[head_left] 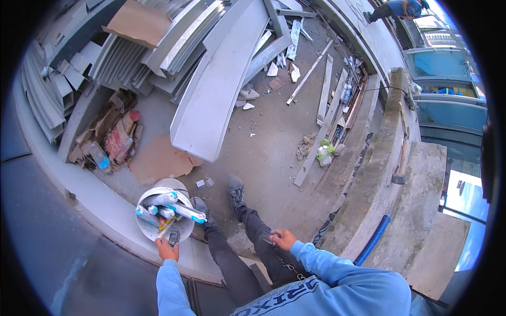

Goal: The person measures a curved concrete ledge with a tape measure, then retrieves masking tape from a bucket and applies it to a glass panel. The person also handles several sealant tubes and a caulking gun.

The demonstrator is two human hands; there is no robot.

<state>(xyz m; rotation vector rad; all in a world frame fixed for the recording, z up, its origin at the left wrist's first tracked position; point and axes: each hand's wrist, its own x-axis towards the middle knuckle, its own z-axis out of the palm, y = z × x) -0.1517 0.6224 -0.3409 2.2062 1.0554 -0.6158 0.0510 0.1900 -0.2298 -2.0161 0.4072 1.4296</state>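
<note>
My left hand (167,249) is closed around a small dark grey object (174,236) whose kind I cannot make out, right at the near rim of a white bucket (184,227). Several foil sausage packs (188,211) with white and blue wrapping lie in the bucket, some jutting over its edge. Among them shows a yellow-handled tool (164,224), partly covered. Over my right thigh, my right hand (285,239) grips a small, thin pointed item (270,242), mostly hidden by the fingers. A metal chain (289,265) hangs just below that hand.
Long grey metal profiles (221,84) are stacked ahead, beside flattened cardboard (163,160) and a plastic bottle (100,156). Boards (316,152) and debris lie right. A hammer (402,163) and blue tube (373,239) rest on the concrete ledge. Another person (392,9) stands far right.
</note>
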